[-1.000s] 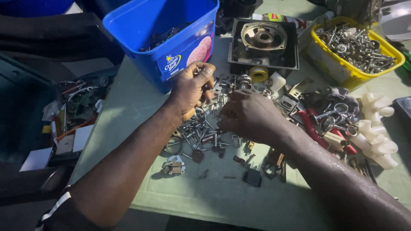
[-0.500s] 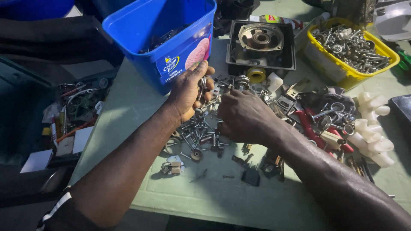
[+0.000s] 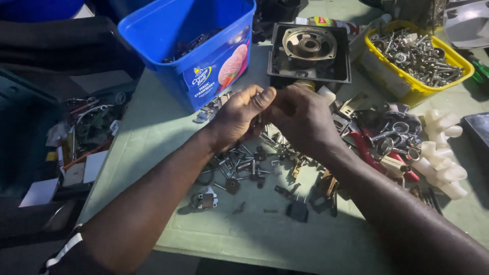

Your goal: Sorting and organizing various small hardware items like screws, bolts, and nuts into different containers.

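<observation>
My left hand (image 3: 239, 116) and my right hand (image 3: 301, 117) meet fingertip to fingertip just above a heap of small metal parts and keys (image 3: 249, 163) on the pale green table (image 3: 153, 132). The left fingers pinch a small metal piece, mostly hidden between the two hands. The right hand is curled against it, and what it holds is hidden. Directly behind the hands lies a black square housing with a round metal plate (image 3: 309, 50).
A blue plastic tub (image 3: 196, 48) with metal bits inside stands at the back left. At the back right is a yellow tray of screws and bolts (image 3: 417, 56). White plastic fittings (image 3: 440, 153) and red-handled pliers (image 3: 377, 153) lie to the right. A dark crate of scrap (image 3: 81, 132) sits left of the table.
Both hands lifted off the heap and came together in front of the black housing. The left hand, which was picking among the parts, now pinches a small piece.
</observation>
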